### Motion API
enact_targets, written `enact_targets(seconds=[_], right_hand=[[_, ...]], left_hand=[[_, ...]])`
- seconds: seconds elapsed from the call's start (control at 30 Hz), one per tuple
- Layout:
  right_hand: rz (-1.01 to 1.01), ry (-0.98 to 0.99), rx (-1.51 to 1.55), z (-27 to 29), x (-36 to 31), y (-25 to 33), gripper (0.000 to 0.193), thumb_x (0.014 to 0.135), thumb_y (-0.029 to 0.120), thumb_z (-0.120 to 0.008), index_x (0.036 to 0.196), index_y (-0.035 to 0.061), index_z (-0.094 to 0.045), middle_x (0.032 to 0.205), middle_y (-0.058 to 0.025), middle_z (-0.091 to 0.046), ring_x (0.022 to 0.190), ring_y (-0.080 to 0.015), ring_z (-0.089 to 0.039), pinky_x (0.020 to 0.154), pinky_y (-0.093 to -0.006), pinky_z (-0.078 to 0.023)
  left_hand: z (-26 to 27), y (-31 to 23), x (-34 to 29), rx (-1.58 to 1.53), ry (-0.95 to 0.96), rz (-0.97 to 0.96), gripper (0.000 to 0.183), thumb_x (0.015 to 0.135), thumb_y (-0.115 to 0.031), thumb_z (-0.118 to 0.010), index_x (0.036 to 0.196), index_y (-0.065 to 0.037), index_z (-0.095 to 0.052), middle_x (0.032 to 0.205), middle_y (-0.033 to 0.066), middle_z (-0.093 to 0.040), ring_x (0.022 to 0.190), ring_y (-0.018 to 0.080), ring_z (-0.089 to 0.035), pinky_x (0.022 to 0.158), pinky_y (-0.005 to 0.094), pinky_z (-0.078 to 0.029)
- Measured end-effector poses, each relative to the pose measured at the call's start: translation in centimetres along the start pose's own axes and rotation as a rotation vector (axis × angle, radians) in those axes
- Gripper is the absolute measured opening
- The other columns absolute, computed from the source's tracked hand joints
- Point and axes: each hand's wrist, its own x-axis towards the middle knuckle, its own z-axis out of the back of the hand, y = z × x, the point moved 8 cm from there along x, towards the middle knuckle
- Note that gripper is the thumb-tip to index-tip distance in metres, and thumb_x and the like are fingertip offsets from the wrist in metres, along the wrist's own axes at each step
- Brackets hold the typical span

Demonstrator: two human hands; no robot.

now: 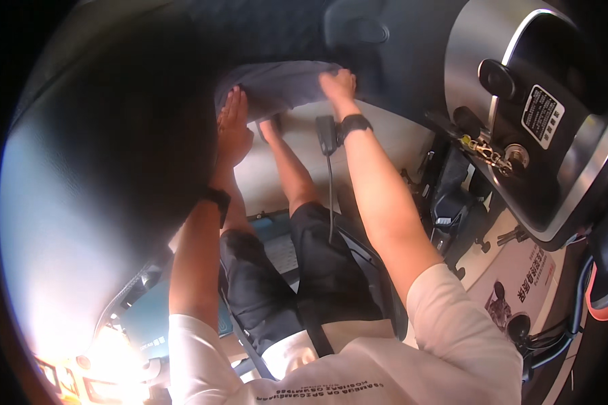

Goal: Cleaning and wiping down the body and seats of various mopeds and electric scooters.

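Note:
A grey, cloth-like sheet [280, 84] stretches across the lower edge of a large dark padded panel [203, 40] ahead of me. My left hand [234, 128] lies against the sheet's left end, fingers stretched and held together, gripping nothing. At the sheet's right end, my right hand [340, 88] is closed with its fingers curled over the edge and the thumb against the grey surface. Below that hand, a small black box [327, 135] with a cable hangs beside the black band [355, 126] on my right wrist. Another dark band [215, 204] circles my left wrist.
A dark, silver-rimmed housing [540, 121] with keys [483, 147] hanging from its lock stands at the right. Beneath it are black mechanical parts [449, 202] and a printed board [513, 287]. A bright lamp glare [111, 368] fills the lower left.

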Motion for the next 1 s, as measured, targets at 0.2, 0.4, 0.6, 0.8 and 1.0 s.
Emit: enact_targets(seconds=[0.2,0.4,0.6,0.8,1.0], right_hand=[[0.229,0.147,-0.157,1.0,0.3,-0.6,0.069,0.071,0.017,-0.061,0.127,-0.0176,-0.044,0.133,-0.0342,-0.043,0.127,-0.0443,-0.040,0.112,-0.0364,-0.031],[0.050,0.107,-0.121,-4.2,-2.9,1.9,0.076,0.069,0.014,-0.059,0.132,-0.0203,-0.034,0.137,-0.0353,-0.034,0.126,-0.0468,-0.038,0.112,-0.0442,-0.028],[0.085,0.077,0.085,-5.4,-6.1,2.8,0.086,0.077,0.017,-0.061,0.140,-0.0211,-0.016,0.149,-0.0346,-0.013,0.142,-0.0476,-0.013,0.119,-0.0432,-0.017],[0.033,0.040,0.089,-2.7,-2.6,1.3,0.092,0.081,0.030,-0.062,0.141,-0.0215,-0.016,0.152,-0.0367,-0.011,0.145,-0.0417,-0.013,0.120,-0.0371,-0.014],[0.096,0.079,0.125,-3.7,-4.5,1.1,0.094,0.080,0.034,-0.063,0.144,-0.0168,-0.016,0.154,-0.0343,-0.010,0.146,-0.0408,-0.011,0.120,-0.0375,-0.015]], left_hand=[[0.2,0.0,0.1,0.233,0.065,-0.052,0.081,0.078,-0.006,-0.059,0.148,0.006,-0.021,0.156,0.0254,-0.019,0.146,0.0361,-0.021,0.116,0.0437,-0.025],[1.7,1.2,2.8,0.314,-0.054,-0.034,0.083,0.080,-0.012,-0.065,0.149,0.003,-0.021,0.157,0.0218,-0.017,0.146,0.0341,-0.020,0.116,0.0453,-0.025],[2.4,1.4,3.4,0.226,-0.005,0.086,0.082,0.081,-0.011,-0.063,0.149,0.003,-0.019,0.158,0.0219,-0.016,0.147,0.0342,-0.018,0.117,0.0456,-0.024],[1.1,-0.1,3.3,0.196,0.055,0.011,0.079,0.078,-0.003,-0.058,0.148,0.005,-0.022,0.157,0.0222,-0.019,0.147,0.0344,-0.019,0.117,0.0457,-0.023],[1.8,-0.4,3.0,0.225,0.015,0.053,0.074,0.080,-0.002,-0.055,0.148,0.004,-0.024,0.157,0.0207,-0.020,0.146,0.0339,-0.022,0.117,0.0446,-0.025]])
